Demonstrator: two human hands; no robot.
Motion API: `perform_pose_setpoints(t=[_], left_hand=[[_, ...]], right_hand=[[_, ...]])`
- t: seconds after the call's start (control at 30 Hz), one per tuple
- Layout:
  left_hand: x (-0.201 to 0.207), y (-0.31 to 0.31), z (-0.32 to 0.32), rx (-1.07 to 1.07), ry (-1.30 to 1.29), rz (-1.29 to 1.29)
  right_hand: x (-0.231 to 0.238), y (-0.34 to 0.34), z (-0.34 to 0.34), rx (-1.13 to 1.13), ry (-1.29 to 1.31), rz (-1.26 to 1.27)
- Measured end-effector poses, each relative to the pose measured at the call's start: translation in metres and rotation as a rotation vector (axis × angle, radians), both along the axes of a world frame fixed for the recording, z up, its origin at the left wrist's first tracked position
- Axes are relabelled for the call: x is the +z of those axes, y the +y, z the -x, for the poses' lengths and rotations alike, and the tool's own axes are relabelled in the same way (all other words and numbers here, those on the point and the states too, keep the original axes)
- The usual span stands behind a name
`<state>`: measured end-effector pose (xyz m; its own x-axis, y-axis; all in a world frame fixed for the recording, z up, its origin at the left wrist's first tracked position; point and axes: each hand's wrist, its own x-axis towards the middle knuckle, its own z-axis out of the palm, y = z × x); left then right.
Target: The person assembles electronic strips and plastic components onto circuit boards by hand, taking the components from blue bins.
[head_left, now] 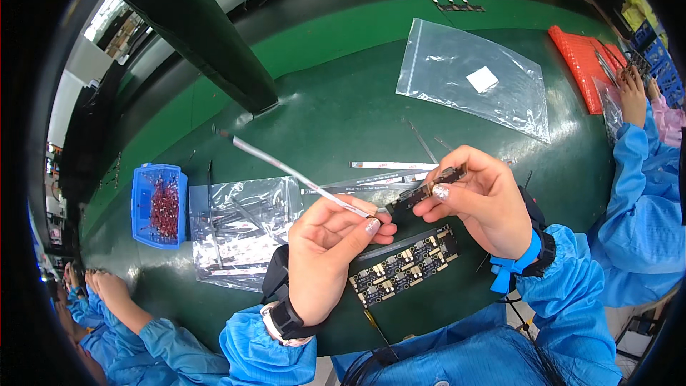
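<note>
Between the thumb and fingers of my left hand (pixel 330 246) is one end of a flat ribbon cable (pixel 286 169), a long white strip with a dark far tip that slants up to the left. A narrow black circuit board (pixel 411 199) is pinched in my right hand (pixel 482 204), tilted, with its left end meeting the cable's end at my left fingertips. Whether the two are joined there, I cannot tell. Just below my hands, a panel of black circuit boards (pixel 404 266) with pale connectors lies on the green table. Several more flat cables (pixel 386 177) lie behind my fingers.
Left of my hands are a clear bag of flat cables (pixel 246 232) and a blue bin (pixel 158 206) of small red parts. A large clear bag (pixel 475 75) lies farther back. A dark post (pixel 193 36) rises from the table (pixel 336 111). Co-workers' hands (pixel 632 96) show at both sides.
</note>
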<state>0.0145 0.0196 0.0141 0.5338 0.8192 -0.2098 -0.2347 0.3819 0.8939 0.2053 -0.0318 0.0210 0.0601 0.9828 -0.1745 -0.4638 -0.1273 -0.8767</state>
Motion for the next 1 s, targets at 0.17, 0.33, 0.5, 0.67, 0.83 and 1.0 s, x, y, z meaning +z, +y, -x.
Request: perform_pose_setpoints(t=[0.17, 0.33, 0.5, 0.67, 0.83, 1.0], left_hand=[[-0.002, 0.001, 0.0, 0.057, -0.08, 0.029], [-0.01, 0.005, 0.004, 0.034, -0.203, 0.047], [-0.008, 0.003, 0.001, 0.086, -0.238, 0.06], [-0.004, -0.003, -0.007, 0.1, -0.159, 0.04], [-0.007, -0.006, -0.011, 0.151, -0.168, 0.002], [-0.008, -0.01, -0.013, 0.188, -0.213, -0.037]], right_hand=[[-0.003, 0.003, 0.002, -0.033, 0.065, -0.007], [-0.011, 0.005, 0.003, 0.008, -0.025, -0.025], [-0.009, 0.002, 0.005, 0.097, -0.073, 0.017], [-0.013, -0.002, 0.02, 0.043, 0.029, 0.021], [-0.011, -0.004, 0.026, 0.021, -0.015, 0.021], [-0.012, -0.006, 0.03, 0.023, -0.033, 0.05]])
